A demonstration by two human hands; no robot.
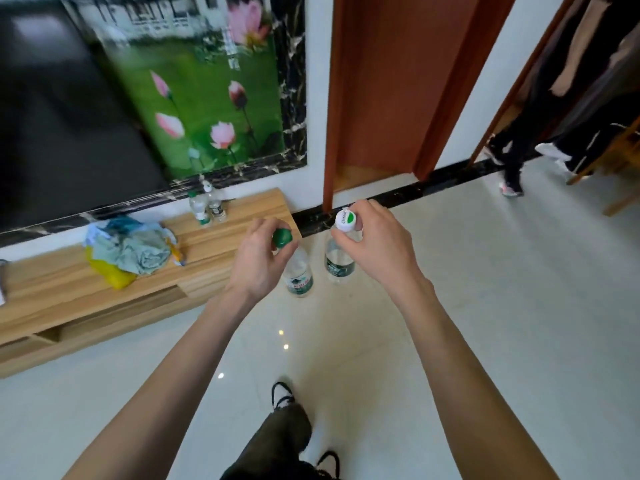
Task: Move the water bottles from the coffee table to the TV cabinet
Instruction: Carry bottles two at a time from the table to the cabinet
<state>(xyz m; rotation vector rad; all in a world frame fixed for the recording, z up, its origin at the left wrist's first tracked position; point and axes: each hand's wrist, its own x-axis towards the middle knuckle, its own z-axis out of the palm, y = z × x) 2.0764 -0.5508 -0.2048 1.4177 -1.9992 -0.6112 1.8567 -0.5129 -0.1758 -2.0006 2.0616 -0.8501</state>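
each hand carries one water bottle by its neck, pinched just under the cap so the body hangs straight down and swings little while the person walks. the left hand is closed around the top of the green-capped bottle, which hangs just off the right end of the tv cabinet, over the floor and not yet above the wood. the right hand is closed the same way on the white-capped bottle, a little farther to the right of the cabinet's end. both bottles look clear with dark green labels; how full they are cannot be told through the blur, though each seems to hold at least some water. two more bottles already stand upright on the cabinet, close together at the back edge against the wall below the television, which suggests the drop-off spot and that the job is partly done. a heap of cloth and bags lies on the cabinet top to the left of those bottles, so the free wood near the cabinet's right end is probably where this pair will go. the coffee table is out of view. another person's legs stand well to the right of the cabinet, by a doorway.
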